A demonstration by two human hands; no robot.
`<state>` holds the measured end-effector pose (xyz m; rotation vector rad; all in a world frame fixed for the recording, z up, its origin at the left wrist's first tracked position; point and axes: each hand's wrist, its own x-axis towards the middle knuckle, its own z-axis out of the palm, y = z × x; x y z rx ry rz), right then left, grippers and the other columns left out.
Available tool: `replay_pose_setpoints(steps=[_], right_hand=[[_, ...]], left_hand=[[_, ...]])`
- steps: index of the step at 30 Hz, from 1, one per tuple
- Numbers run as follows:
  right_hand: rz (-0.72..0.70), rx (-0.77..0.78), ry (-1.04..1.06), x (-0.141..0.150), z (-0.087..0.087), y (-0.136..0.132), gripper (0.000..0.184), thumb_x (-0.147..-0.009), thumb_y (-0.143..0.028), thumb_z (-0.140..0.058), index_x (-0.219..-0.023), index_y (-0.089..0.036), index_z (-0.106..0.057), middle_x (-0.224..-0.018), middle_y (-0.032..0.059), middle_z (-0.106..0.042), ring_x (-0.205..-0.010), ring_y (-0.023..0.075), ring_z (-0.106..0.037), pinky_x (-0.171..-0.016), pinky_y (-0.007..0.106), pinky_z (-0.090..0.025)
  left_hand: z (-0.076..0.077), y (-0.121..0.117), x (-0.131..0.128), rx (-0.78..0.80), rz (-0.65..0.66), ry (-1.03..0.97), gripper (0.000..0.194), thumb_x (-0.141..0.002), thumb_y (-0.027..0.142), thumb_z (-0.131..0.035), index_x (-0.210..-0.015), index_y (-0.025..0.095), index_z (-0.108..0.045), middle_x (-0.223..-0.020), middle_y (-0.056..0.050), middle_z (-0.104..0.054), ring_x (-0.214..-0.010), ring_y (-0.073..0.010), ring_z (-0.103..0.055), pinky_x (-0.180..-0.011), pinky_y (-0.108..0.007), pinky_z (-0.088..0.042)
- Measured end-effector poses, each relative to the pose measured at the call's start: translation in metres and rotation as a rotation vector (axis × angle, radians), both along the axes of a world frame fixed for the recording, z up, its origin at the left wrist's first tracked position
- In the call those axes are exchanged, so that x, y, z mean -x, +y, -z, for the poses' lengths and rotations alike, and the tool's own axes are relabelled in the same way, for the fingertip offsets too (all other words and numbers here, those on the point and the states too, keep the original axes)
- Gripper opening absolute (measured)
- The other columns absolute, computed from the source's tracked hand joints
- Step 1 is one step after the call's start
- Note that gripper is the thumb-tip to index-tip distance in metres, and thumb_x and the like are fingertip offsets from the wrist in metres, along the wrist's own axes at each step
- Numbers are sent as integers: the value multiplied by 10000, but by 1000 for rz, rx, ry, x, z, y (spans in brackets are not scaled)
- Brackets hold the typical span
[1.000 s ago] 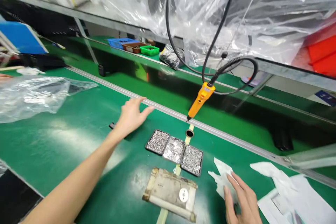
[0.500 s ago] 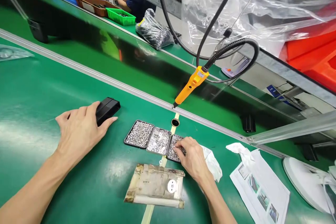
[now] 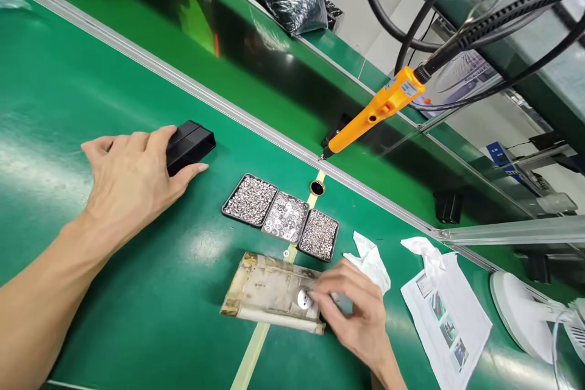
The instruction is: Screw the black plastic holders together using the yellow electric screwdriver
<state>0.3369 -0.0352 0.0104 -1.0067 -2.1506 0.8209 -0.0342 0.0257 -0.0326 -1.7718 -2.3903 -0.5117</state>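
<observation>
My left hand (image 3: 132, 177) is wrapped round a black hollow rectangular block (image 3: 189, 145) on the left of the bench. Over the worn, taped plate (image 3: 269, 292), the thumb and fingertips of my right hand (image 3: 354, 308) are pinched together at a round pale metal disc (image 3: 304, 299). Whatever they hold is too small or hidden to make out. Just behind the plate are three shallow trays: one of small metal parts (image 3: 250, 200), one of washers (image 3: 286, 217) and one of small nut-like parts (image 3: 319, 234). A loose washer (image 3: 286, 253) lies between trays and plate.
An orange electric screwdriver (image 3: 375, 113) hangs tip-down from a cable at the rear rail. A small round black piece (image 3: 317, 187) lies below its tip. To the right are crumpled white tissue (image 3: 371, 263), a printed sheet (image 3: 445, 317) and a white fan (image 3: 525, 317).
My left hand reached out and took hold of the black block. My right hand moved from the tissue to the right-hand tray, then down to the disc on the plate. The view has shifted.
</observation>
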Motion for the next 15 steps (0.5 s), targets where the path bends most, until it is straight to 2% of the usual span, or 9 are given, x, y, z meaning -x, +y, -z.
replay_pose_setpoints(steps=[4, 8, 11, 15], right_hand=[[-143, -170, -215, -10, -2, -13, 311, -902, -34, -665, -1162, -204, -684, -1027, 75, -747, -838, 205, -650, -705, 371, -493], [-206, -265, -408, -16, -7, -14, 367, -907, -75, -694, -1255, -182, -646, -1144, 102, -747, -920, 234, -652, -733, 403, -498], [-184, -222, -336, -16, -5, -15, 387, -908, -70, -704, -1270, -192, -644, -1164, 92, -745, -943, 224, -653, -756, 399, -503], [-99, -135, -195, -14, 2, -17, 404, -889, -47, -731, -1254, -205, -661, -1074, 58, -761, -885, 199, -656, -736, 378, -488]], left_hand=[[-6, -1, -4, -18, 8, -26, 983, -955, 837, -120, -1463, 72, -470, -1204, -192, -624, -1221, -385, -537, -1073, -480, -234], [-9, -2, -5, -15, 17, -33, 947, -977, 818, -179, -1472, 64, -466, -1223, -195, -625, -1253, -399, -540, -1082, -503, -245], [-7, -1, -2, -1, 24, -28, 857, -998, 761, -297, -1484, 74, -461, -1240, -202, -631, -1265, -410, -543, -1088, -527, -259], [-4, -1, 4, 21, 41, -14, 749, -982, 629, -501, -1489, 78, -469, -1247, -232, -635, -1238, -443, -564, -1086, -561, -294]])
